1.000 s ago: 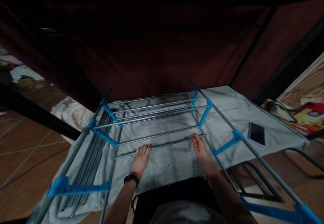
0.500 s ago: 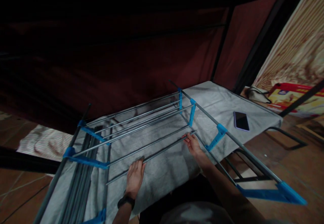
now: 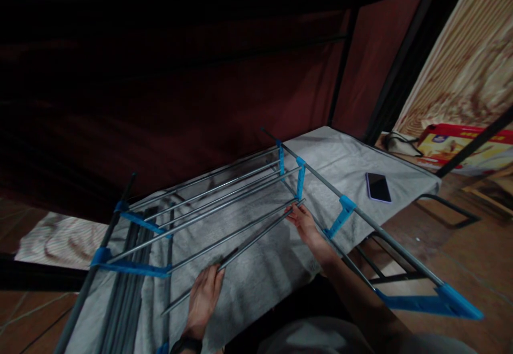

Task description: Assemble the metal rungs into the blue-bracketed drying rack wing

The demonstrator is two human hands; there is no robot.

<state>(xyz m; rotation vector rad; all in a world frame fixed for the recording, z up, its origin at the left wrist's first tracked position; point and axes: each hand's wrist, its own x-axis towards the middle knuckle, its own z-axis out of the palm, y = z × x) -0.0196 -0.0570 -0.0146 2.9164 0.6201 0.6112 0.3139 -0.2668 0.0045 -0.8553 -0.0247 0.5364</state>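
Observation:
A thin grey metal tube [image 3: 252, 242] is held at both ends of its middle stretch. My left hand [image 3: 205, 293] wraps over its nearer left part, and my right hand [image 3: 300, 220] pinches it close to the right end. That right end lies near a blue plastic bracket [image 3: 300, 179] of a partly assembled rack. Several tubes span the rack between its left and right sides, among them a crossbar [image 3: 236, 231] just behind the held tube. Another blue bracket [image 3: 136, 268] joins the rack's left side; a further one [image 3: 340, 216] sits right of my right hand.
The rack rests on a grey cloth [image 3: 340, 156]. Loose grey tubes [image 3: 124, 290] lie bundled at the left. A phone [image 3: 378, 187] lies on the cloth at right. A red and yellow box [image 3: 460, 148] stands on the floor beyond.
The held tube has tilted: its left end has come toward me with my left hand, while my right hand has moved slightly away and left, nearer the rack's crossbar. The view has shifted slightly.

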